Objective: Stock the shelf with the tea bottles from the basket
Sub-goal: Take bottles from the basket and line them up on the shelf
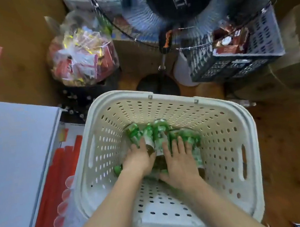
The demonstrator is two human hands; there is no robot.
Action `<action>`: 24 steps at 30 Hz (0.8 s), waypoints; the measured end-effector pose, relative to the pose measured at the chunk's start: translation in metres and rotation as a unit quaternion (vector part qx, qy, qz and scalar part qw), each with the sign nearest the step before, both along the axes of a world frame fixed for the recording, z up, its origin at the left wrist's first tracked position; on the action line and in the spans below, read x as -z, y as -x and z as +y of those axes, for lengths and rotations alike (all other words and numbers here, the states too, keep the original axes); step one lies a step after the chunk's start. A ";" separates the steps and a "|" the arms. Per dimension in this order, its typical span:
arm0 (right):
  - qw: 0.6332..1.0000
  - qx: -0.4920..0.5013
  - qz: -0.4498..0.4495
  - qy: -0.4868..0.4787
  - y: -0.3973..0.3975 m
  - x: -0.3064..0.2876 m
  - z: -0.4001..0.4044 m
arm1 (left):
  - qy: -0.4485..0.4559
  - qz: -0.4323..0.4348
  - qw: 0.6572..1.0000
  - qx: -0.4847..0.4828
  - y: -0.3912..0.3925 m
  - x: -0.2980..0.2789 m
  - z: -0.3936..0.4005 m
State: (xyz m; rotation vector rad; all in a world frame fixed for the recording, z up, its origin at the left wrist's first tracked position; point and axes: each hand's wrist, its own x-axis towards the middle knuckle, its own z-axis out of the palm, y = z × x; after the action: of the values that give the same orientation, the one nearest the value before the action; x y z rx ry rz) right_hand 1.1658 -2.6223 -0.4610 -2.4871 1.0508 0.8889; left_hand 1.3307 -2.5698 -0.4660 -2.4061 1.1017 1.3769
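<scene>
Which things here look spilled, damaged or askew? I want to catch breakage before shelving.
No spill or damage shows. The tea bottles lie jumbled on their sides in the white basket, not upright, with both hands on them. Blur hides finer detail.

Dim warm light, soft blur, bowed edges

A cream basket (163, 104) pierced with rows of oval holes is seen. Green-and-white labels and green caps are borne by the bottles (158, 132) of brown tea. The floor (287, 145) is brown wood.
</scene>
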 end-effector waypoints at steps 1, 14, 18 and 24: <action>1.000 -0.009 0.012 0.006 -0.002 0.005 0.004 | -0.005 0.015 1.000 -0.016 0.000 0.009 0.000; 0.999 0.004 -0.051 -0.002 -0.003 0.009 0.006 | 0.084 -0.006 0.987 -0.140 -0.011 0.020 -0.005; 0.985 0.101 -0.131 -0.050 0.008 -0.010 -0.002 | 0.116 -0.035 0.984 -0.131 -0.018 0.000 -0.005; 0.922 0.253 -0.284 -0.067 0.010 -0.047 -0.030 | 0.204 -0.042 0.958 -0.197 -0.024 -0.037 0.002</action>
State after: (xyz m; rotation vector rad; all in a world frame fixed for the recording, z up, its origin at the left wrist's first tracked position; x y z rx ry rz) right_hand 1.1561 -2.6519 -0.4139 -2.0016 1.2610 0.0681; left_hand 1.3549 -2.5682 -0.4286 -3.0879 1.0021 1.2211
